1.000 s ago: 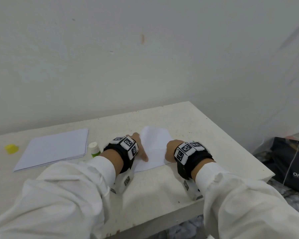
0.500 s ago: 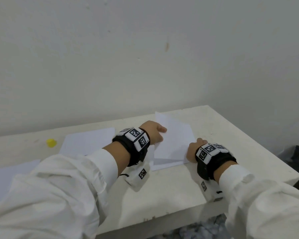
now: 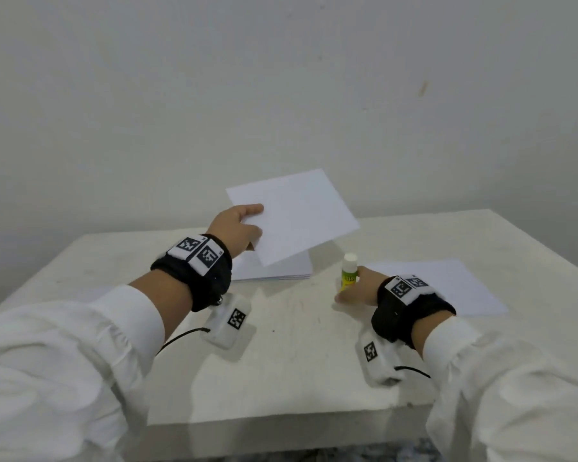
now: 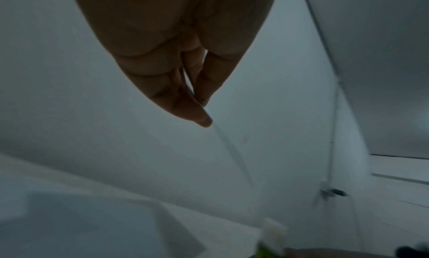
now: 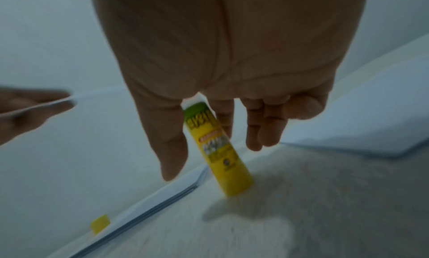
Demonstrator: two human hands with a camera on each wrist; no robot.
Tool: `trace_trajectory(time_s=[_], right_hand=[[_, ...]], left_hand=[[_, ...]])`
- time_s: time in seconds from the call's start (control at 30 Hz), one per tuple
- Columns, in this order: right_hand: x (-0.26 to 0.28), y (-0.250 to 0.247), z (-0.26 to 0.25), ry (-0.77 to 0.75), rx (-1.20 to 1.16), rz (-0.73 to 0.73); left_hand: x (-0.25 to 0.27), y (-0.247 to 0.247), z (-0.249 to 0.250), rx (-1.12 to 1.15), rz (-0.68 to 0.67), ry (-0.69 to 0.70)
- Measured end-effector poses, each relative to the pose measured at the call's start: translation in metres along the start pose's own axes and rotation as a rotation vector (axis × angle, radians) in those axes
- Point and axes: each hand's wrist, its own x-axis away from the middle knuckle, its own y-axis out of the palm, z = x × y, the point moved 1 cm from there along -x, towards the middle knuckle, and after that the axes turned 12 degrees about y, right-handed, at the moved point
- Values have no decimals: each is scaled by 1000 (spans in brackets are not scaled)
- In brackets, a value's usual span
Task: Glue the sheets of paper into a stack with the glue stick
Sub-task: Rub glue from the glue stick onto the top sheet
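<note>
A: Glue stick (image 3: 349, 272) — where is it?

B: It stands upright on the white table (image 3: 297, 361), its white end up, at about 3 o'clock from the pile of paper (image 3: 274, 270) and just beside it.

A: And the right hand (image 3: 359, 288)?

B: Its thumb and fingers reach down around the yellow tube; the right wrist view (image 5: 218, 148) is too blurred to tell whether they have closed on it.

A: The left hand (image 3: 236, 228)?

B: It pinches one sheet (image 3: 294, 213) by its near-left corner between thumb and fingers, lifted clear above the pile and tilted.

A: Anything else on the table?

B: A single sheet (image 3: 447, 285) lies flat at 3 o'clock from the glue stick, and a small yellow cap (image 5: 100, 223) sits beyond the pile.
</note>
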Motion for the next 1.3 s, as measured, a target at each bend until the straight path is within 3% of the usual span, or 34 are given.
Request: trace_trajectory(time_s=[0.17, 0.3, 0.4, 0.6, 0.73, 0.87, 1.03, 1.3], right_hand=[[-3, 7, -4, 71, -41, 35], [-4, 1, 2, 118, -220, 140], [0, -1, 3, 128, -341, 160], [3, 3, -15, 61, -316, 162], [12, 9, -33, -7, -382, 204], [30, 13, -64, -146, -384, 181], [41, 32, -110, -182, -228, 101], [43, 83, -186, -259, -7, 91]], left_hand=[[20, -47, -46, 121, -21, -273], [43, -50, -73, 16, -248, -462], [50, -43, -86, -144, -417, -517], [54, -33, -89, -513, -613, -423], [59, -34, -89, -909, -747, -317], [65, -44, -95, -1144, -773, -269], [73, -51, -104, -1240, -978, -125], [71, -51, -105, -1302, -1018, -53]])
